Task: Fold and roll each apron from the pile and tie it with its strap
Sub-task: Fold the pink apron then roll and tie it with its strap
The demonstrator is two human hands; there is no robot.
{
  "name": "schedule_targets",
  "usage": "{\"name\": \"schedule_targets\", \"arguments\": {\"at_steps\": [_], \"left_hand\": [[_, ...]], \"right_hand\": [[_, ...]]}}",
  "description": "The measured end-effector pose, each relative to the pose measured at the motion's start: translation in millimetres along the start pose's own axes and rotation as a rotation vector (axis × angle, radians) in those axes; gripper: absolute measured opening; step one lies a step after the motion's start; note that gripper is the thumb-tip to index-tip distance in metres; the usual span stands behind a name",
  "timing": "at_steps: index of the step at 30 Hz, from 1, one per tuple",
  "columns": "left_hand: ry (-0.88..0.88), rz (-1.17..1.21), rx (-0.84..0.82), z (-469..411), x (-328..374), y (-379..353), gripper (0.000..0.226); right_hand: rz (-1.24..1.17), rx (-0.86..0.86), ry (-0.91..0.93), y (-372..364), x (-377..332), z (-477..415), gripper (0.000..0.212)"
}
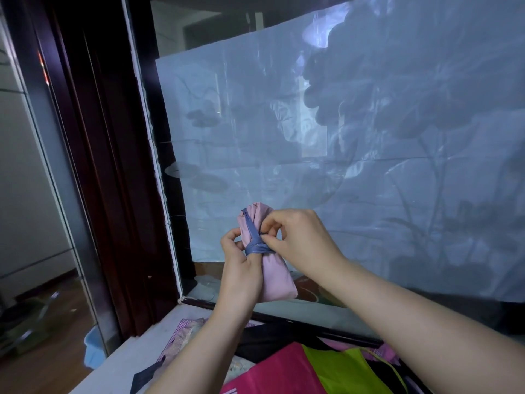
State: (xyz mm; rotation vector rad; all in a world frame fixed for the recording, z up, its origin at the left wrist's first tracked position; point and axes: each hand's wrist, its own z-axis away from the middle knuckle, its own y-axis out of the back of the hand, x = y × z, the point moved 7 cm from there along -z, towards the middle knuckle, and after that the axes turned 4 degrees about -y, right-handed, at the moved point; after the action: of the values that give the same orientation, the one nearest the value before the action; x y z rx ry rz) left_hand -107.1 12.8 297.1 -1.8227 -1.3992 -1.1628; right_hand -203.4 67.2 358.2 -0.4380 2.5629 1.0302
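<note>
A pink apron (274, 275) is rolled into a tight bundle and held up in front of the window. A blue strap (254, 247) is wound around its middle and runs up toward its top end. My left hand (241, 268) grips the roll from the left, with fingers curled around it at the strap. My right hand (298, 240) pinches the strap at the wrap with thumb and fingertips. Below, a pile of aprons (284, 371) lies on the surface: magenta, lime green (341, 368), black and checked pink ones.
A glass pane covered with a pale sheet (341, 155) stands close behind the roll. A dark wooden frame (108, 166) rises on the left. The white ledge (136, 356) holds the pile. A light blue basin (93, 348) sits on the floor at lower left.
</note>
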Motion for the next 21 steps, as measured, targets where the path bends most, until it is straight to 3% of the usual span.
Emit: {"name": "schedule_targets", "arguments": {"at_steps": [4, 9, 12, 16, 21], "left_hand": [[0.025, 0.01, 0.006, 0, 0, 3, 0.028], [0.023, -0.001, 0.025, -4, 3, 3, 0.028], [0.057, 0.056, 0.062, -9, 2, 6, 0.029], [0.105, 0.101, 0.059, -16, 0, 5, 0.04], [0.111, 0.069, 0.016, -17, -2, 3, 0.031]], "right_hand": [[-0.11, -0.007, -0.048, -4, 2, 0, 0.012], [-0.044, 0.032, 0.017, -2, -4, 2, 0.013], [-0.002, -0.025, 0.074, -9, -13, 8, 0.026], [-0.075, -0.107, 0.045, -7, -14, 6, 0.027], [-0.172, -0.245, 0.061, -10, -7, 2, 0.029]]}}
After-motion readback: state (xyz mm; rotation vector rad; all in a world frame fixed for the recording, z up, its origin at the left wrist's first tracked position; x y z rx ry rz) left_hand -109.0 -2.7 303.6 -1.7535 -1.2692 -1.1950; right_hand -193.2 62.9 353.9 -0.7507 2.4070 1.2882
